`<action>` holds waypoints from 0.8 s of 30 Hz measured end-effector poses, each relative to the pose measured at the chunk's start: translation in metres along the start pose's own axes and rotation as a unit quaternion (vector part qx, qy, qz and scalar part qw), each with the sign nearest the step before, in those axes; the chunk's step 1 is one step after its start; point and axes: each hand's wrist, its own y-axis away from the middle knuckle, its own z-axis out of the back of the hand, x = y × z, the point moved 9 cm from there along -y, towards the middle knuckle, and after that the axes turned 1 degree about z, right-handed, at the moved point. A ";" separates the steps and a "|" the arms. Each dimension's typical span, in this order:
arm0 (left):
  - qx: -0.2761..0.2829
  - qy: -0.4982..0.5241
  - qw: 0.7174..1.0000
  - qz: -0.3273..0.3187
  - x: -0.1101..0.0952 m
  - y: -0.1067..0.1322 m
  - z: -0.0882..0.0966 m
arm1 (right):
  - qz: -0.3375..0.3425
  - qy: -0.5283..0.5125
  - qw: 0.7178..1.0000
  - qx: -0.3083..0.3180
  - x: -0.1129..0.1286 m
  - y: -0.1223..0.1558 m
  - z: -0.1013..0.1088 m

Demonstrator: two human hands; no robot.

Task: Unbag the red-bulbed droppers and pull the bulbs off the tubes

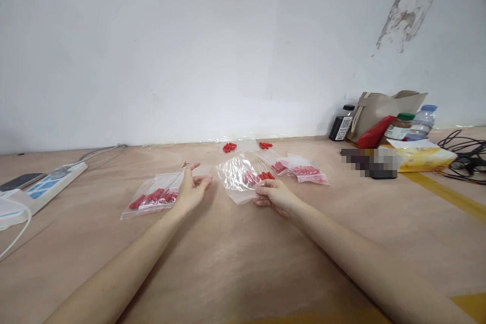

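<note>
I see a clear plastic bag [240, 178] with red pieces inside, lifted off the table [235, 263] near its middle. My right hand [274, 196] grips the bag's near right edge, fingers pinched closed on the plastic, so the bag stands up and to the left of that hand. My left hand [192, 190] is apart from it, to its left, fingers loosely spread and holding nothing that I can make out; its thumb side touches or sits just beside a stack of filled bags [154, 196] lying flat on the table. Whether the fingertips touch that stack I cannot tell.

Behind the held bag, more filled bags [304, 168] lie to the right, and two small heaps of loose red pieces [229, 147] sit near the wall. A white power strip [41, 188] lies at the far left. At the far right stand a tan paper bag [383, 111], bottles [421, 122] and a tissue pack [421, 158], with black cables [465, 154] beside them.
</note>
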 end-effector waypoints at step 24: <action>-0.093 -0.426 0.900 -0.024 0.013 -0.069 0.113 | -0.016 -0.005 0.993 0.116 -0.016 0.006 -0.026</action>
